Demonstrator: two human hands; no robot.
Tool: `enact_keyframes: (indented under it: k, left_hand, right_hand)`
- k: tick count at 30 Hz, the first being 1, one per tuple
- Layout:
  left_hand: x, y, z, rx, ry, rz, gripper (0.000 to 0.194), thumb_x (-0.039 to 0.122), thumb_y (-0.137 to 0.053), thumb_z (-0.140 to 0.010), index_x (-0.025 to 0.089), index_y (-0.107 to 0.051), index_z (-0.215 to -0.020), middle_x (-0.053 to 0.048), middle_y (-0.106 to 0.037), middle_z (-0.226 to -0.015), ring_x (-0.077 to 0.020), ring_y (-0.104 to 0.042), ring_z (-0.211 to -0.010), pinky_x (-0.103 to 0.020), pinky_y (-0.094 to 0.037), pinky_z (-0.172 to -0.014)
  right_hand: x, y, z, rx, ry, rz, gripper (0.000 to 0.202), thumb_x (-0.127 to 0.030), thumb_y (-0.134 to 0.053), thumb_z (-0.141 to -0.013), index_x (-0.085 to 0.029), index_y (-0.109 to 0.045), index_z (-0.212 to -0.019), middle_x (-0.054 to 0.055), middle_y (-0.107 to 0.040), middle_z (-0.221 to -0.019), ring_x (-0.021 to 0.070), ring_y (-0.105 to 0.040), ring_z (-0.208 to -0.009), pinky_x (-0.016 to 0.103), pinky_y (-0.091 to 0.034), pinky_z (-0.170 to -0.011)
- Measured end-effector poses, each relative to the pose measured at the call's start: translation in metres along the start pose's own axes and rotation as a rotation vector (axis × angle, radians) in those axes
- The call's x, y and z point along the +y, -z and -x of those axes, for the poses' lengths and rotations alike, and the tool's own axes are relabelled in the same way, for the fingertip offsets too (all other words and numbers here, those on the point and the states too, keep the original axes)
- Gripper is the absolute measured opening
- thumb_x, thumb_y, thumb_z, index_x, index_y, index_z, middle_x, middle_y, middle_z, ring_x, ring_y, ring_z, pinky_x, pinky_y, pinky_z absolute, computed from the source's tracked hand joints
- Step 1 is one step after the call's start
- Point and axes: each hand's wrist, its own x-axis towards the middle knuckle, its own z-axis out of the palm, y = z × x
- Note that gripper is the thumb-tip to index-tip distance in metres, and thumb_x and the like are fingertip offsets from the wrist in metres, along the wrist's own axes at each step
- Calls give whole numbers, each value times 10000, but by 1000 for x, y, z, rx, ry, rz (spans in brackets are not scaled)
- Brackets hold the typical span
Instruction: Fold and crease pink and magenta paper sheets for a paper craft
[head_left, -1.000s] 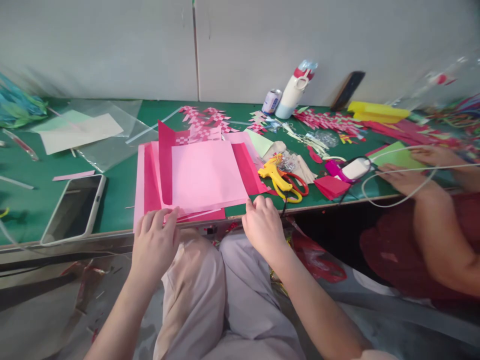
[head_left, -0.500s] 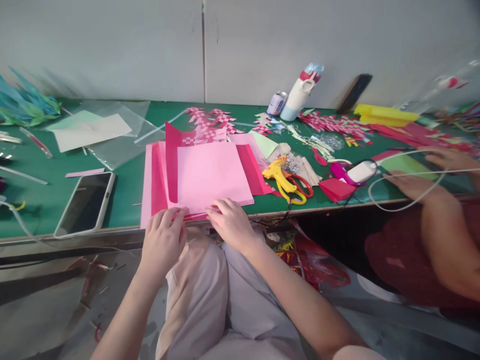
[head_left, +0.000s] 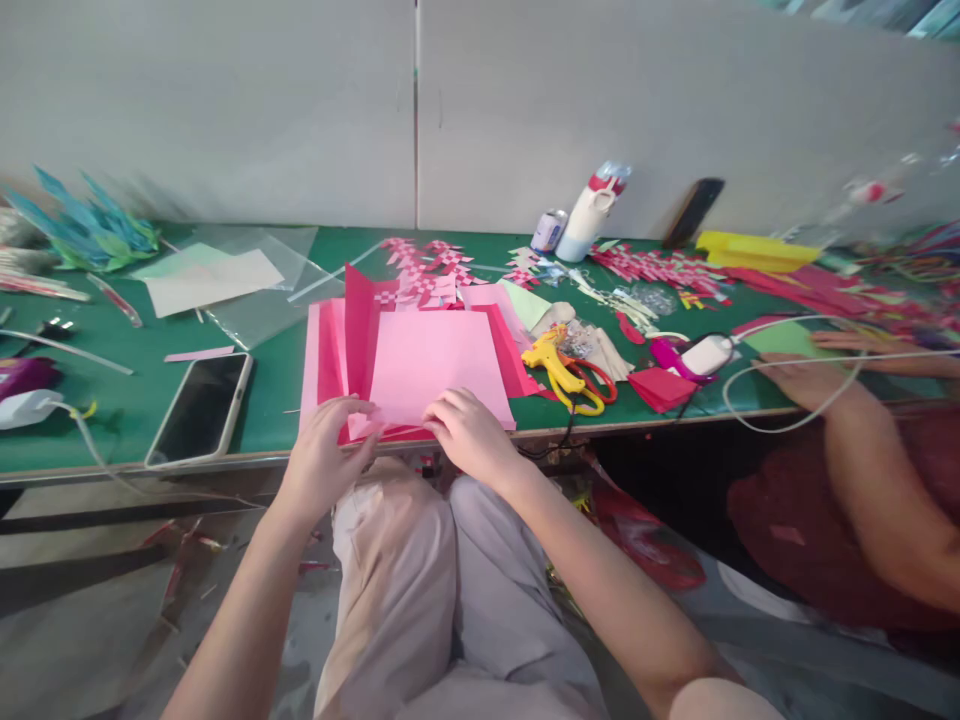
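Observation:
A light pink sheet lies on darker pink and red sheets at the table's front edge. My left hand is at the near left corner of the stack, thumb and fingers closed round the paper's edge. My right hand is at the near edge, its fingers bent together on the pink paper. A narrow folded strip of paper runs between both hands. The fingertips partly hide the fold.
A phone lies left of the paper. Yellow-handled scissors, a red packet and a white bottle are on the right. Another person's hands rest on green paper at far right.
The view has shifted, so the table appears slightly lower. My left hand has opened its thumb away from its fingers a little; my right hand stays at the paper's near edge.

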Motion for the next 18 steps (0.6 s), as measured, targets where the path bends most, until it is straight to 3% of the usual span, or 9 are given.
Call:
enact_keyframes:
  k: [3,9,13,18]
  left_hand:
    - [7,13,-11,35,51,95,341,380,-615,-803,191,-603,-1087,-90,-670,-1126,-246,-611,-1074,-389,-465,-950]
    - [32,45,-37,107,-25,439,223,381,-662,-783,190,-671,-898,-98,-694,-1061,-261,-594,-1125,-387,-429,-997]
    - [60,64,-46,152,36,610,218,373,-697,-764,184,-691,-873,-65,-717,-910,-205,-652,-884,-309,-494,-819]
    - [95,84,-46,215,45,727,186,361,-742,-724,182,-700,-750,-17,-678,-724,-127,-592,-685,-218,-472,-639]
  right_hand:
    - [-5,26,-4,79,14,-99,75,-156,-546,-899,-171,-600,-850,65,-622,-888,193,-536,-896,313,-429,-816]
    - [-29,86,-3,211,22,-240,58,-155,-553,-886,-173,-573,-835,43,-622,-866,156,-558,-837,270,-431,-771]
    - [-47,117,4,240,24,-317,43,-184,-563,-877,-173,-591,-846,21,-611,-831,131,-552,-779,247,-429,-723]
    - [-65,141,16,168,-28,-544,106,-267,-570,-880,-172,-617,-881,15,-628,-837,117,-567,-750,240,-452,-701]
